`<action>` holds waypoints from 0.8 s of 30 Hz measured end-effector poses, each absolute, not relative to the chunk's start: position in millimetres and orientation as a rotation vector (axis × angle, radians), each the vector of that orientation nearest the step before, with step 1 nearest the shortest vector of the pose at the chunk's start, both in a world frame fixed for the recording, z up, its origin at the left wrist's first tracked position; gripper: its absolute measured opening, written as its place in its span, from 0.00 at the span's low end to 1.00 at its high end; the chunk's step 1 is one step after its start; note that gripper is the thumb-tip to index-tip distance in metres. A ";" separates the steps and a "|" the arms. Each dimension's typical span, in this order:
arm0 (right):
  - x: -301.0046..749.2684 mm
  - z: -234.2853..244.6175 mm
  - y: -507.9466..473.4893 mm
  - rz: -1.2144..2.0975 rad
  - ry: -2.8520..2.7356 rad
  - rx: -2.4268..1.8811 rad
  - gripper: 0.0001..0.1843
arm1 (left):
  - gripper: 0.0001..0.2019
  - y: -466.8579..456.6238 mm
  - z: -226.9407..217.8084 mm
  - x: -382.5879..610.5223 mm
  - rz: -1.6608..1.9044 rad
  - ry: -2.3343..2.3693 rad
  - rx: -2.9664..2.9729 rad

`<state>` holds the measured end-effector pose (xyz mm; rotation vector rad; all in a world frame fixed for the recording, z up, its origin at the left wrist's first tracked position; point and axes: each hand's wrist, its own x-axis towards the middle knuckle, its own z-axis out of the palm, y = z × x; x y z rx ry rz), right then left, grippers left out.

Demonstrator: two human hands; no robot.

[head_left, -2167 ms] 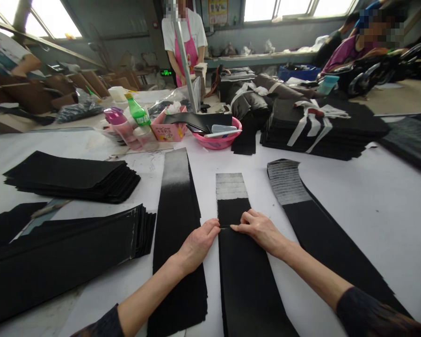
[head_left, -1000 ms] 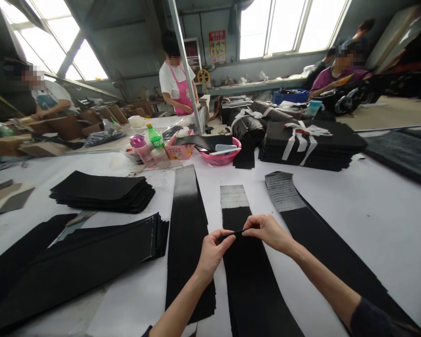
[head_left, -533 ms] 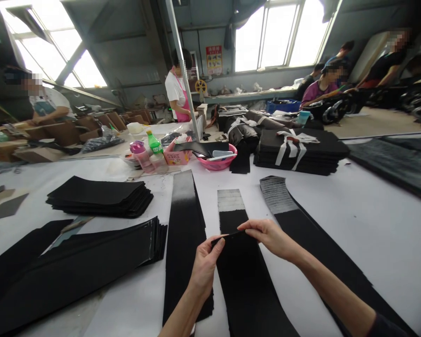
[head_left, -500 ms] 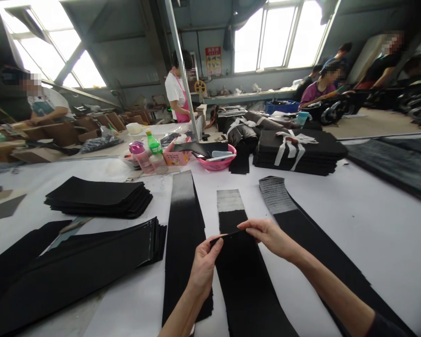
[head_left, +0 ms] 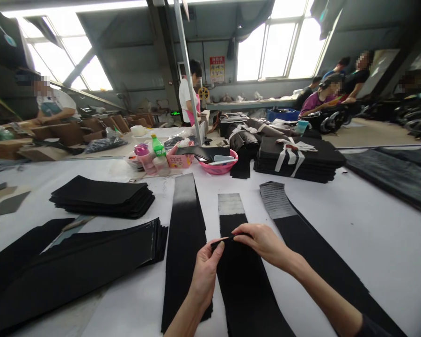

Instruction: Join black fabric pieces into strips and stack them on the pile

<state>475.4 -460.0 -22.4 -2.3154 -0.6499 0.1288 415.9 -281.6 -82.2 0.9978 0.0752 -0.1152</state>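
Observation:
A long black strip of sheet material (head_left: 247,285) runs toward me down the middle, its far edge lifted. My left hand (head_left: 207,264) pinches that edge at its left corner between thumb and fingers. Farther right along the same edge, my right hand (head_left: 261,241) is closed on it, fingertips pressed together. Beyond the hands lies another black strip (head_left: 230,206) with a greyish-white coated end. On the left is a stack of black strips (head_left: 184,234) with a pale shiny end; on the right, a second stack of strips (head_left: 301,238) has a streaky grey end.
Black panels in a stack (head_left: 101,194) and a slanted pile of long strips (head_left: 91,267) lie left on the white table (head_left: 382,224). Behind stand a pink basin (head_left: 219,167), a green bottle (head_left: 157,146) and a tied black bundle (head_left: 301,161). Several people work farther back.
My right hand has slid left along the strip's edge, closer to my left hand. The left hand keeps its pinch. The view has tilted up slightly.

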 end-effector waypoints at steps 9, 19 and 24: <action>468.4 -12.1 -441.8 0.140 -0.707 -2.427 0.10 | 0.13 -279.9 -76.0 411.2 -0.057 0.115 0.985; 466.1 -1.0 -420.6 0.022 -1.008 -2.666 0.13 | 0.17 -268.7 -72.5 406.0 0.010 0.096 1.049; 470.9 10.8 -418.8 0.083 -0.975 -2.643 0.15 | 0.18 -258.8 -67.1 405.7 0.000 0.062 1.032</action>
